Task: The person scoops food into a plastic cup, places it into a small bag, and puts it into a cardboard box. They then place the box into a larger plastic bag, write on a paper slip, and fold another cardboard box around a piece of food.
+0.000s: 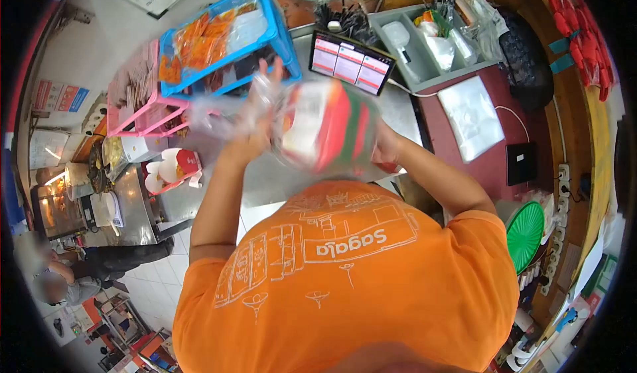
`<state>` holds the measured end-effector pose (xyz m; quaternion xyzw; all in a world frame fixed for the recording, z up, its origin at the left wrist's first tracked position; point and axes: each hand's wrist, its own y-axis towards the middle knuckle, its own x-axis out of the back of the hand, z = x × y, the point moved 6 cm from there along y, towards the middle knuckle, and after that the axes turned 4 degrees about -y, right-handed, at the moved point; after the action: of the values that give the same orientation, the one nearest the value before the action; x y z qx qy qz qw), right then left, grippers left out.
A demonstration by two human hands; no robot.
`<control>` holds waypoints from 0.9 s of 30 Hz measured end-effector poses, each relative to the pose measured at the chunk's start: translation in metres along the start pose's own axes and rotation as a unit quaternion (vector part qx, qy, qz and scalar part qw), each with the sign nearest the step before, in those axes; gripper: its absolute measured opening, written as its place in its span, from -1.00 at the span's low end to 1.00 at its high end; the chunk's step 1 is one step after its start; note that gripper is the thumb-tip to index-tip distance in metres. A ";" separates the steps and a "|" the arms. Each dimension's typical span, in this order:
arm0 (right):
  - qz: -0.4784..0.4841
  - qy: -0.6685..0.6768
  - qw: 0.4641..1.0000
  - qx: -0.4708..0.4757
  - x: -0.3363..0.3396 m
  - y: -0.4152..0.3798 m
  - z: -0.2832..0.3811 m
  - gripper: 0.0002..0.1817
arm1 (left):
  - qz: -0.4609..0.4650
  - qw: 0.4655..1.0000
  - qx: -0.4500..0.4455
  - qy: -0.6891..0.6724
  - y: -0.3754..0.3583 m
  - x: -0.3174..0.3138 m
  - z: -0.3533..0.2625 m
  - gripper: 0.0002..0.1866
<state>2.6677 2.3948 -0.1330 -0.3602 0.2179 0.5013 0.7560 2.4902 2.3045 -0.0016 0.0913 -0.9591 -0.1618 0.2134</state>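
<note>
Between my two hands, above the metal counter, hangs a clear plastic bag (325,127) with red, white and green packages inside, blurred by motion. My left hand (255,124) is at the bag's gathered, loose end, its fingers partly raised and smeared. Against the bag's right side rests my right hand (388,149), its fingers mostly hidden behind the plastic. Just beyond the bag stands a tablet (352,61) with a lit screen.
A blue basket (282,38) and a pink basket (136,124) hold packets at the back left. A grey divided tray (415,84) and clear plastic bags (471,118) are on the right. Red-and-white boxes (179,169) sit left. One person (79,270) is at far left.
</note>
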 end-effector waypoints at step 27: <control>-0.280 -0.838 0.464 0.060 0.115 0.026 0.173 -0.76 | -0.047 0.968 0.203 0.143 -0.223 0.042 0.183 -0.58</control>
<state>2.6842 2.6019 -0.1092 0.2380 -0.6031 0.3099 0.6954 2.3961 2.1363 -0.2200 0.1994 -0.9260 0.0410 0.3181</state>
